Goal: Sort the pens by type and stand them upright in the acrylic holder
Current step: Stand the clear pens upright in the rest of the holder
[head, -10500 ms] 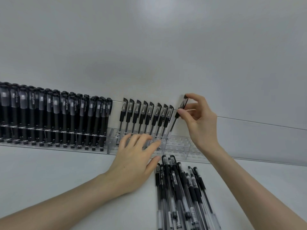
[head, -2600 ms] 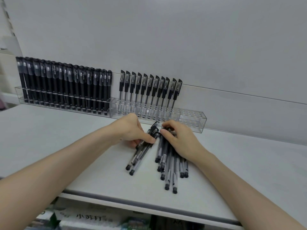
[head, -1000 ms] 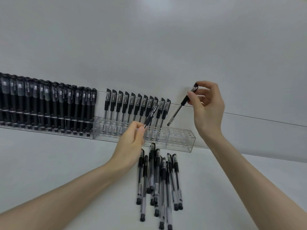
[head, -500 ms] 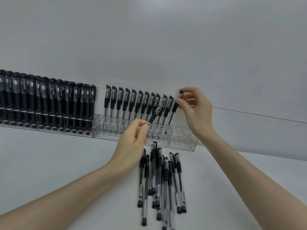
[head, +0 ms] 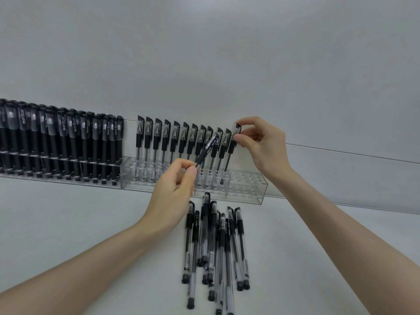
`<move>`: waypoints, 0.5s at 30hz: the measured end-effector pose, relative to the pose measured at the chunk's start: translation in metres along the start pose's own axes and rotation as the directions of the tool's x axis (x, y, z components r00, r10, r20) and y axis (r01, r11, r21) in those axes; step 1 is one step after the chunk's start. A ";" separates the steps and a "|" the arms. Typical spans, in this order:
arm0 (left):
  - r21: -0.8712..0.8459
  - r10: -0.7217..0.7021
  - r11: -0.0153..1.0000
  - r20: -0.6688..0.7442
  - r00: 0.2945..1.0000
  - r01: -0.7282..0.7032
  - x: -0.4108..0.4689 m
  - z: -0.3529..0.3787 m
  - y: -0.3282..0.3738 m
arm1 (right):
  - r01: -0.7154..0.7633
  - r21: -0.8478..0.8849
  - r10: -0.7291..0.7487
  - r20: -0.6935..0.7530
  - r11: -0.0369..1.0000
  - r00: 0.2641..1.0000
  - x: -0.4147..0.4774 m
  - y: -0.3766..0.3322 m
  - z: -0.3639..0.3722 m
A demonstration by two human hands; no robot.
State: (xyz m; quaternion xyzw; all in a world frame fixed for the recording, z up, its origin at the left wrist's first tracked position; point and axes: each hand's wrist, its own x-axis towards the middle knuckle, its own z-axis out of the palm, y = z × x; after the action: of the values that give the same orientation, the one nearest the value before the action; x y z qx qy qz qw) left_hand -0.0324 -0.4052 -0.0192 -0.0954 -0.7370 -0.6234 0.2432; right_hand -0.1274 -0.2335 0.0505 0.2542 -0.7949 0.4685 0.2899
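Observation:
A clear acrylic holder (head: 247, 186) stands against the wall with a row of several clear-barrelled black-capped pens (head: 172, 142) upright in it. My right hand (head: 263, 144) pinches the cap of the rightmost pen (head: 234, 142), whose tip is down in the holder. My left hand (head: 175, 189) pinches one end of another pen (head: 208, 151), which slants up to the right in front of the row. A pile of several loose pens (head: 213, 242) lies on the white table, just in front of the holder.
A second acrylic holder (head: 56, 176) to the left is packed with several thicker all-black pens (head: 63, 142). The right end of the clear holder has unfilled holes. A grey wall rises directly behind both holders.
My right hand has lowered its pen from a slant in the air into the holder beside the row. My left hand has lifted its pen a little higher and to the right.

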 end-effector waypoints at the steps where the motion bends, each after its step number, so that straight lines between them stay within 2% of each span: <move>1: -0.007 -0.002 1.000 -0.003 1.000 0.002 0.000 0.000 0.000 | -0.001 -0.005 0.001 0.008 1.000 1.000 0.001 0.000 0.000; 15: -0.018 -0.033 0.999 -0.003 0.999 0.033 0.000 0.000 0.001 | 0.000 -0.107 0.005 0.047 0.994 0.999 -0.001 0.008 0.000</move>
State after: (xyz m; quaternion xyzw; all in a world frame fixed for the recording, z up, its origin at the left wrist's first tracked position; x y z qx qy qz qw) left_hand -0.0321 -0.4050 -0.0183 -0.0845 -0.7323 -0.6342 0.2330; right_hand -0.1316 -0.2296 0.0451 0.2482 -0.8258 0.4197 0.2835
